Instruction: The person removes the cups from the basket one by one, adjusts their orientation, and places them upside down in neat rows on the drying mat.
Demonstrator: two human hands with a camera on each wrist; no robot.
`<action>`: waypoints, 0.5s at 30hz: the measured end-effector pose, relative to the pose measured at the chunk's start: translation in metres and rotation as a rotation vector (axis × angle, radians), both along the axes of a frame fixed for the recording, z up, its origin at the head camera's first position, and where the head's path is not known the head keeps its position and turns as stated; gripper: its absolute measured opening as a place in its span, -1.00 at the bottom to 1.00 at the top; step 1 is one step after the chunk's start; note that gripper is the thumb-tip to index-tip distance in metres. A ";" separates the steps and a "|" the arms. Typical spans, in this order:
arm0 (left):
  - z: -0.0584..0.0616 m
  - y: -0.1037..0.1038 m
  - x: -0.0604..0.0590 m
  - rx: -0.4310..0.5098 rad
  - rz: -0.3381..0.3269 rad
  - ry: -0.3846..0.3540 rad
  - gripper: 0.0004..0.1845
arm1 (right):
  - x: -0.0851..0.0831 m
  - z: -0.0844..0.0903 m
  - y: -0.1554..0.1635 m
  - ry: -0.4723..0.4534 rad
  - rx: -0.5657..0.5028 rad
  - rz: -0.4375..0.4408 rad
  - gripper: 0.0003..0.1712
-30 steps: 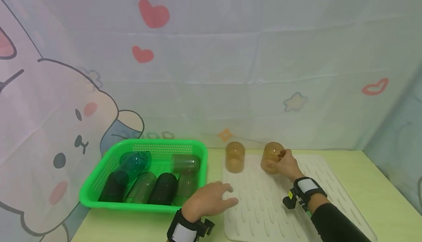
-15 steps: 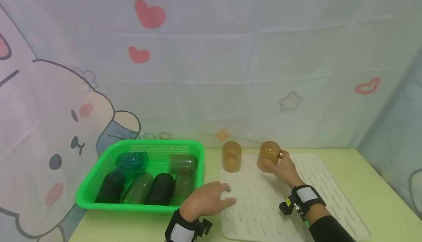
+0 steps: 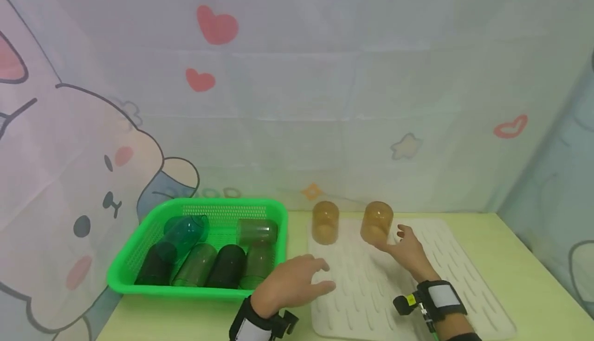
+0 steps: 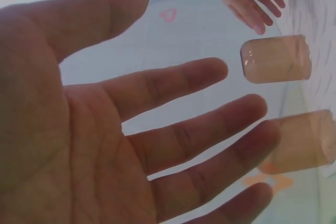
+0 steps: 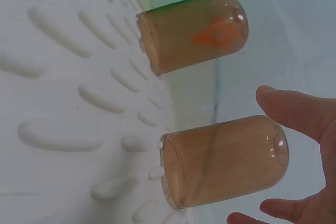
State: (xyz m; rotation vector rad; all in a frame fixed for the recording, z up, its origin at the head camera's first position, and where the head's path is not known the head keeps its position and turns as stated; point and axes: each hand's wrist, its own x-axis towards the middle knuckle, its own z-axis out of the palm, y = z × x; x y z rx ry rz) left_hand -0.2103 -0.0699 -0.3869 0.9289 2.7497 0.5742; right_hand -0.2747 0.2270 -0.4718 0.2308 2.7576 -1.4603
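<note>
Two amber glasses stand upside down on a white ridged mat [image 3: 357, 294], near its back edge. Beside the right glass [image 3: 377, 221] is my right hand [image 3: 411, 254], its thumb and fingers spread. In the right wrist view a gap shows between those fingertips and the right glass [image 5: 226, 161]. The left glass [image 3: 325, 222] has no hand on it. My left hand [image 3: 293, 284] hovers with spread fingers between the green basket [image 3: 185, 293] and the mat. Seen from the left wrist, its palm [image 4: 100, 145] holds nothing.
Inside the basket, on the left of the pale yellow-green table [image 3: 158, 320], lie several tinted glasses, among them a blue glass [image 3: 185, 232] and a black glass [image 3: 227, 266]. A printed curtain [image 3: 297, 88] hangs behind the table.
My right hand has let go of the right amber glass and drawn back toward the lower right. The glass stays standing on the mat. My left hand has hardly moved.
</note>
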 end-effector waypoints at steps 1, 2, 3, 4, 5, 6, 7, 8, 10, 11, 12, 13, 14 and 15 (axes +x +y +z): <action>0.003 -0.002 0.002 -0.009 -0.005 -0.002 -0.56 | 0.003 0.001 -0.001 -0.010 -0.016 0.005 0.17; 0.008 -0.004 0.003 -0.019 -0.010 -0.001 -0.56 | 0.006 0.001 -0.003 -0.019 -0.023 0.006 0.16; 0.012 -0.006 0.004 -0.033 -0.012 0.002 -0.56 | 0.009 0.002 -0.004 -0.026 -0.032 0.010 0.15; 0.017 -0.009 0.005 -0.048 -0.010 0.002 -0.55 | 0.012 0.002 -0.006 -0.033 -0.039 0.013 0.15; 0.022 -0.011 0.005 -0.064 -0.011 0.007 -0.55 | 0.015 0.003 -0.007 -0.037 -0.039 0.015 0.15; 0.027 -0.014 0.005 -0.078 -0.010 0.014 -0.54 | 0.017 0.003 -0.008 -0.042 -0.035 0.015 0.15; 0.031 -0.017 0.004 -0.093 -0.004 0.021 -0.53 | 0.019 0.003 -0.010 -0.044 -0.030 0.018 0.15; 0.035 -0.020 0.003 -0.107 0.003 0.029 -0.53 | 0.021 0.004 -0.011 -0.048 -0.027 0.019 0.16; 0.041 -0.028 0.000 -0.127 0.015 0.040 -0.53 | 0.023 0.005 -0.013 -0.053 -0.024 0.022 0.18; 0.043 -0.032 -0.002 -0.135 0.021 0.045 -0.53 | 0.024 0.005 -0.015 -0.056 -0.021 0.027 0.18; 0.045 -0.036 -0.005 -0.143 0.029 0.045 -0.53 | 0.024 0.006 -0.016 -0.058 -0.021 0.032 0.19; 0.046 -0.041 -0.007 -0.152 0.038 0.044 -0.53 | 0.025 0.007 -0.017 -0.057 -0.021 0.039 0.19; 0.048 -0.045 -0.011 -0.158 0.041 0.047 -0.55 | 0.025 0.007 -0.018 -0.057 -0.017 0.046 0.19; 0.049 -0.049 -0.013 -0.165 0.039 0.051 -0.59 | 0.025 0.008 -0.019 -0.054 -0.005 0.051 0.17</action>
